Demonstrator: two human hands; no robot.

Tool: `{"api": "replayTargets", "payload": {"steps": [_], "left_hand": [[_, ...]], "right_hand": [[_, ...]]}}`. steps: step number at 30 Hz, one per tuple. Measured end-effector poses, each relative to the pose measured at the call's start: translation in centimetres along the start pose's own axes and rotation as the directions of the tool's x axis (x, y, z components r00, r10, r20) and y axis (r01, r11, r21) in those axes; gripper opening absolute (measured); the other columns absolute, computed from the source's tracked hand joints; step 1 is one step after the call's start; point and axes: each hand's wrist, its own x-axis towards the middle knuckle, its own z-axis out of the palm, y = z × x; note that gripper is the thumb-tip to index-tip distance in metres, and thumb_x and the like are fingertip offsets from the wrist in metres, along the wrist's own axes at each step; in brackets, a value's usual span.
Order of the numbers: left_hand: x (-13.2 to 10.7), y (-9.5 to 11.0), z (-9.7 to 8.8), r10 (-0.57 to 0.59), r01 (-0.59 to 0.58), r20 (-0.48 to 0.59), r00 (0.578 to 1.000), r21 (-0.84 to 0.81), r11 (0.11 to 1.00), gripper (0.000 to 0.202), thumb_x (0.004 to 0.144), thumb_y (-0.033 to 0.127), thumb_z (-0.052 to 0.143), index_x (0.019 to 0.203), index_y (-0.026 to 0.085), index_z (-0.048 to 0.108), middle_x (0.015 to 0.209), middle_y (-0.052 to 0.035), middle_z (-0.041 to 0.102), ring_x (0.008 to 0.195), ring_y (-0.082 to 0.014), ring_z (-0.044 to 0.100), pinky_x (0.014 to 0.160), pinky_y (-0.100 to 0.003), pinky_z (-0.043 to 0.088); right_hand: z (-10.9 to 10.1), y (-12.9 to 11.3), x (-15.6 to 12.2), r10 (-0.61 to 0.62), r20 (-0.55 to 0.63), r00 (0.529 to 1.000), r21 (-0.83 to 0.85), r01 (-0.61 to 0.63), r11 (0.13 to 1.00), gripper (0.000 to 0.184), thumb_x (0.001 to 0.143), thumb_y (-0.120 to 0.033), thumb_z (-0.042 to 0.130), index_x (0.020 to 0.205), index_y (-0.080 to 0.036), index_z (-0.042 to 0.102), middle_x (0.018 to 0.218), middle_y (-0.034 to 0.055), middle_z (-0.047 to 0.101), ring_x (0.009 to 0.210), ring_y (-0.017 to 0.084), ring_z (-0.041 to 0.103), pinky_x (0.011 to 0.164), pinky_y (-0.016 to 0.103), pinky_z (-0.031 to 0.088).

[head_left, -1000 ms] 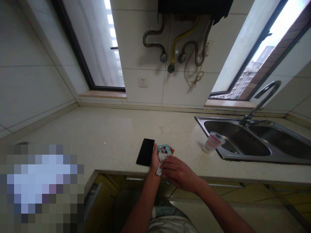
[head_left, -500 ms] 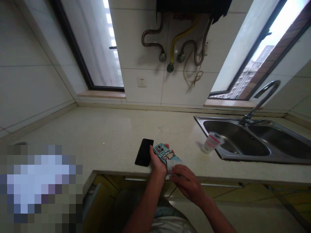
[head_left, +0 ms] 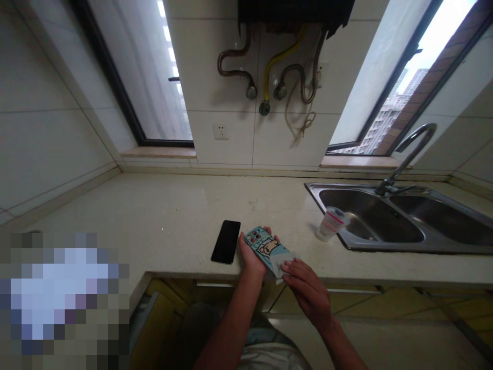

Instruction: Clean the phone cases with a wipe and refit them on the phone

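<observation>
The pale countertop (head_left: 173, 205) runs across the scene, with a steel double-bowl sink (head_left: 379, 221) set into its right side. The person's right hand (head_left: 308, 285) holds a tissue against the near right end of a phone, its fingers bent over the sheet. The left hand (head_left: 252, 258) grasps that phone from beneath, its fingertips showing past the far edge. The phone in a blue cartoon case (head_left: 265, 248) slants from far left to near right, its near end about level with the countertop's front edge. If the left hand's grip loosens while the right presses or pulls, the phone could slide out and, being so near the edge, probably drop to the floor. A black smartphone (head_left: 226, 242) lies flat just left of the left hand; a careless sideways swing of the wrist could nudge it or scrape its glass. To the right, the clear plastic cup (head_left: 332, 224) with a red stripe stands close by the sink; looking light, it could tip if the right elbow or hand sweeps far. The white tissue (head_left: 283, 263), thin and rumpled, could tear or bunch under hard pressure
</observation>
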Motion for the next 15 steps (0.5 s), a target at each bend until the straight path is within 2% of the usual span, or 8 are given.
{"api": "replayTargets", "payload": {"steps": [5, 7, 9, 10, 12, 14, 15], "left_hand": [[-0.4, -0.1, -0.1, -0.053, 0.053, 0.028, 0.998, -0.008, 0.999, 0.050, 0.090, 0.052, 0.038, 0.091, 0.013, 0.068, 0.091, -0.0155, 0.071, 0.085, -0.0269, 0.069, 0.081, -0.046, 0.054], [-0.5, 0.0, -0.1, -0.050, 0.050, 0.042, 0.998, -0.012, 0.999, 0.049, 0.090, 0.051, 0.039, 0.092, 0.012, 0.068, 0.091, -0.0154, 0.072, 0.087, -0.0269, 0.069, 0.082, -0.046, 0.054], [-0.6, 0.1, -0.1, -0.041, 0.042, 0.059, 0.997, -0.012, 0.999, 0.048, 0.090, 0.051, 0.041, 0.093, 0.012, 0.068, 0.094, -0.0154, 0.072, 0.090, -0.0270, 0.069, 0.083, -0.045, 0.054], [-0.6, 0.1, -0.1, -0.038, 0.038, 0.060, 0.997, -0.008, 0.999, 0.047, 0.089, 0.051, 0.042, 0.094, 0.012, 0.068, 0.094, -0.0155, 0.072, 0.091, -0.0271, 0.069, 0.083, -0.045, 0.054], [-0.5, 0.3, -0.1, -0.033, 0.033, 0.051, 0.998, 0.015, 0.999, 0.046, 0.089, 0.050, 0.043, 0.095, 0.011, 0.068, 0.095, -0.0157, 0.072, 0.092, -0.0276, 0.070, 0.081, -0.043, 0.054], [-0.5, 0.5, -0.1, -0.024, 0.023, 0.037, 0.999, 0.044, 0.999, 0.045, 0.088, 0.049, 0.045, 0.097, 0.011, 0.068, 0.096, -0.0159, 0.072, 0.092, -0.0282, 0.070, 0.078, -0.042, 0.054], [-0.5, 0.6, -0.2, -0.014, 0.013, 0.031, 0.999, 0.059, 0.998, 0.044, 0.088, 0.049, 0.046, 0.098, 0.011, 0.068, 0.096, -0.0160, 0.072, 0.092, -0.0283, 0.070, 0.076, -0.040, 0.054]], "right_hand": [[-1.0, 0.8, 0.5, 0.053, -0.030, 0.998, 0.058, -0.051, 0.997, 0.041, 0.088, -0.007, 0.063, 0.121, -0.030, 0.069, 0.114, 0.0080, 0.075, 0.111, 0.024, 0.069, 0.100, 0.048, 0.054], [-1.2, 1.0, 0.6, 0.145, -0.004, 0.989, 0.130, -0.143, 0.981, 0.034, 0.089, -0.011, 0.063, 0.115, -0.030, 0.072, 0.115, 0.0073, 0.074, 0.111, 0.024, 0.068, 0.097, 0.046, 0.056], [-1.3, 1.1, 0.7, 0.290, 0.037, 0.956, 0.209, -0.291, 0.934, 0.023, 0.089, -0.017, 0.066, 0.104, -0.030, 0.076, 0.114, 0.0070, 0.075, 0.109, 0.024, 0.070, 0.093, 0.042, 0.059], [-1.2, 1.1, 0.8, 0.382, 0.049, 0.923, 0.244, -0.382, 0.892, 0.017, 0.088, -0.020, 0.068, 0.099, -0.029, 0.077, 0.112, 0.0071, 0.075, 0.106, 0.025, 0.071, 0.091, 0.041, 0.060], [-1.0, 1.0, 1.0, 0.564, 0.057, 0.824, 0.318, -0.550, 0.772, 0.010, 0.085, -0.026, 0.072, 0.092, -0.027, 0.079, 0.109, 0.0077, 0.076, 0.100, 0.026, 0.073, 0.087, 0.041, 0.062], [-0.7, 0.9, 1.3, 0.697, 0.068, 0.714, 0.396, -0.661, 0.638, 0.010, 0.082, -0.031, 0.075, 0.089, -0.025, 0.079, 0.108, 0.0090, 0.077, 0.099, 0.028, 0.074, 0.084, 0.042, 0.063], [-0.6, 0.8, 1.4, 0.734, 0.086, 0.673, 0.426, -0.691, 0.584, 0.012, 0.080, -0.033, 0.076, 0.088, -0.024, 0.079, 0.109, 0.0098, 0.076, 0.100, 0.029, 0.074, 0.085, 0.043, 0.063]]}}
